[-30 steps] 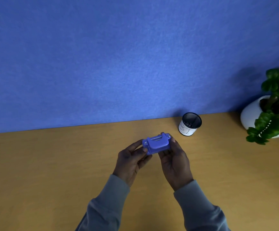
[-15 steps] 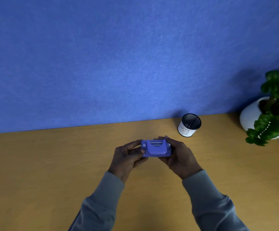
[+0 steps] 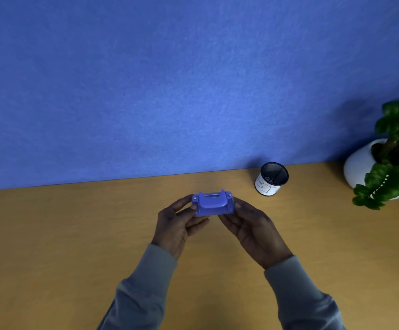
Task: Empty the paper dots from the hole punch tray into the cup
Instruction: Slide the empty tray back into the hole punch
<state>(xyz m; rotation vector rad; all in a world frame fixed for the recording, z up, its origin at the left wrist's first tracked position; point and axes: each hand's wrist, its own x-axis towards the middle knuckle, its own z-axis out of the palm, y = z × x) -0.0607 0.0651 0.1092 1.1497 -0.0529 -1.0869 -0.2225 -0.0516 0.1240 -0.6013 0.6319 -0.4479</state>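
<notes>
You hold the small blue plastic hole punch (image 3: 212,204) between both hands, above the tan wooden desk (image 3: 74,234) and roughly mid-desk in front of you. Your left hand (image 3: 178,225) pinches its left end, fingers closed on the casing. Your right hand (image 3: 253,228) cups the right end, thumb on the side, remaining fingers curled beneath and pressed to it. The punch sits level, long axis left to right.

The cup (image 3: 272,179), a black mesh cylinder with a white paper label around its lower half, stands upright at the back of the desk against the blue fabric partition (image 3: 170,79), to the right of the punch and well apart from it. Pale specks show inside it; whether they are paper dots cannot be confirmed at this size. A green plant in a white round pot (image 3: 365,163) stands further right, clear of the route.

Step in hand, as judged: orienting the punch and finding the tray. The tray itself is not distinguishable here, and no dots are visible on the punch or desk.

Next move calls for: carry the punch rightward and back until it is over the cup's mouth, keeping it level in transit. Open or slide the tray only once above the opening. The mouth is narrow, so tilt slowly; loose dots scatter easily.
</notes>
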